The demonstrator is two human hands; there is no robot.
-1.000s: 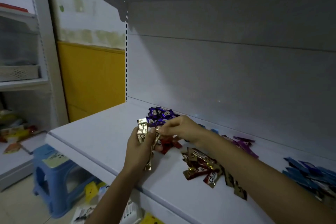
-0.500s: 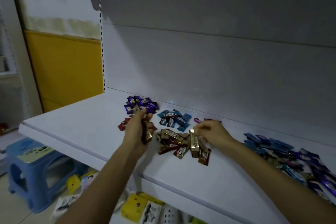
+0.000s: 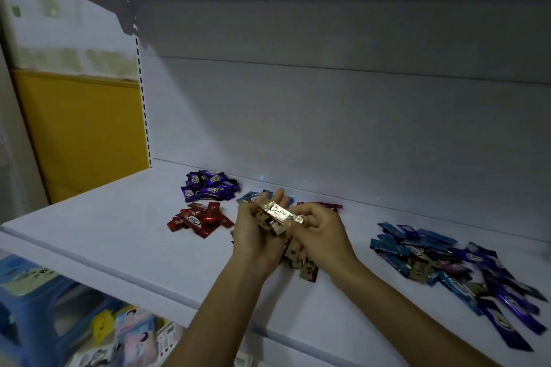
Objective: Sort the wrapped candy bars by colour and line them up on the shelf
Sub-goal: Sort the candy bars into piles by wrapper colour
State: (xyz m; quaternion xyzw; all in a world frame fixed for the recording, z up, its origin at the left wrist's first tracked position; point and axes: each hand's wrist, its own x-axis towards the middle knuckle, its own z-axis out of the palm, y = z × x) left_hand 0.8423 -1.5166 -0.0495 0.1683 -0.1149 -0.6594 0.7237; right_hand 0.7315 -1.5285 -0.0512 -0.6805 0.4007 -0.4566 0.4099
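The left hand (image 3: 256,237) curls round a small stack of gold candy bars (image 3: 269,223). The right hand (image 3: 323,234) pinches one end of another gold bar (image 3: 278,211) laid across the stack's top. Its ends should be squared with the stack before release, and the loose gold bars (image 3: 307,270) at six o'clock on the shelf (image 3: 104,232) gathered next. Red bars (image 3: 198,219) lie at nine o'clock, purple bars (image 3: 208,186) at ten. The hands hide most of the light-blue pile (image 3: 252,197) and the magenta bars (image 3: 331,205). The stack's count is unclear, and the mixed heap (image 3: 447,262) at three o'clock is dim and tangled.
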